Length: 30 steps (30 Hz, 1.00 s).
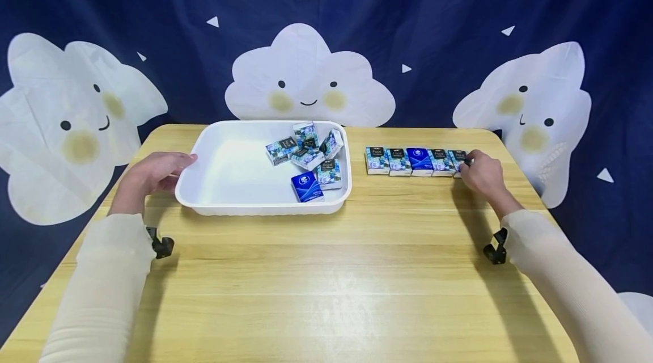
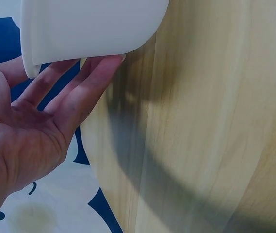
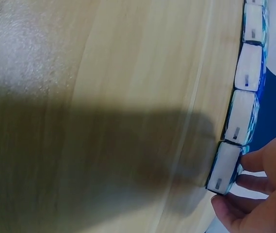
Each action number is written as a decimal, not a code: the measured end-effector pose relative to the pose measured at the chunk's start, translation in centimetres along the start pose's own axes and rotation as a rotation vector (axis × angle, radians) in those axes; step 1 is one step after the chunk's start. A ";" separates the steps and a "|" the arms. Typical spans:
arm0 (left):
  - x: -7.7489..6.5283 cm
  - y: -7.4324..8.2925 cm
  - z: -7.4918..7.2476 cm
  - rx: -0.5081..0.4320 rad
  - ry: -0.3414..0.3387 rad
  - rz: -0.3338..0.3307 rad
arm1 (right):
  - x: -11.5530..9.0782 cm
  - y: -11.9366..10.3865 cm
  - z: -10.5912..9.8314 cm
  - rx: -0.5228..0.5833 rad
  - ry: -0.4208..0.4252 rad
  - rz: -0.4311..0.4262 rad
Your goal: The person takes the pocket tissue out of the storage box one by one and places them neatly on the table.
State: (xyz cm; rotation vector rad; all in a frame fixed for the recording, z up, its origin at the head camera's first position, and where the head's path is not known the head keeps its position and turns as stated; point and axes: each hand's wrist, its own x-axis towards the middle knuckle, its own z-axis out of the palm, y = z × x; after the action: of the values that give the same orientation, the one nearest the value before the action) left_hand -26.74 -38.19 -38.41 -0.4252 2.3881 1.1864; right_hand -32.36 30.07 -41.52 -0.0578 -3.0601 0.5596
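My left hand (image 1: pixel 157 172) grips the left side of a white plastic tray (image 1: pixel 224 176), thumb at the rim and fingers against the outer wall and underside, as the left wrist view shows. Inside the tray, toward its right end, lie several floral tissue packs (image 1: pixel 329 173) in a loose heap and one blue tissue pack (image 1: pixel 307 187). To the tray's right, a straight row of packs stands on the table, with a blue pack (image 1: pixel 419 160) in the middle. At the row's right end my right hand (image 1: pixel 483 173) pinches the last floral tissue pack (image 3: pixel 225 167), which rests beside its neighbour.
A pale wooden table (image 1: pixel 316 278) carries everything, its rounded far edge just beyond the tray and row. Behind it hangs a dark blue curtain (image 1: pixel 423 5) with white clouds. Small black wrist cameras (image 1: pixel 496 247) hang from both sleeves.
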 end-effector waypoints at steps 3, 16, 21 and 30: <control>0.0 0.0 0.0 -0.003 0.004 -0.002 | 0.0 -0.1 -0.1 -0.005 -0.004 -0.001; -0.1 0.0 0.0 -0.013 0.000 -0.001 | 0.1 -0.3 0.0 -0.007 -0.009 0.020; -0.1 0.0 0.0 -0.001 -0.002 -0.003 | 0.0 -0.3 0.0 0.001 -0.005 0.027; -0.1 0.0 0.0 0.008 0.002 -0.008 | 0.0 -0.4 -0.2 0.001 -0.003 0.020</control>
State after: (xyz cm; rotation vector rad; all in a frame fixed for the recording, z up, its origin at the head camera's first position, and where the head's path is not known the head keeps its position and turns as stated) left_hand -26.60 -38.16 -38.36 -0.4333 2.3899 1.1737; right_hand -32.35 29.80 -41.22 -0.0880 -3.0657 0.5633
